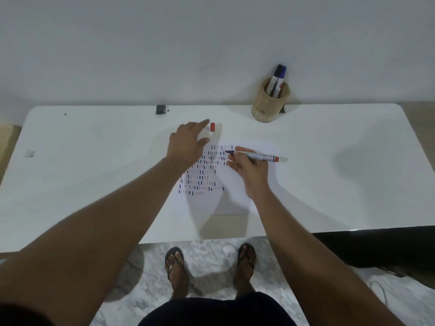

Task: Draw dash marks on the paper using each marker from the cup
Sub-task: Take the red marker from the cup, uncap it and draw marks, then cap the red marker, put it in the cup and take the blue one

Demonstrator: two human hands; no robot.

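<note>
A white paper (237, 184) lies on the white table (94, 161), covered with rows of short blue, black and red dashes. My right hand (249, 168) holds an uncapped red-ended marker (256, 156) level, tip pointing left over the top rows of dashes. My left hand (188, 142) is stretched forward with fingers apart, its fingertips just left of a red cap (212, 127) standing on the table beyond the paper. A bamboo cup (270, 102) at the back holds two capped markers (277, 78), one black and one blue.
A small black clip (160, 109) sits at the table's back edge against the wall. A scrap of tape (30, 153) lies at the far left. Dark furniture (376, 250) stands lower right. My sandalled feet (209, 262) are on the mottled floor below the table's front edge.
</note>
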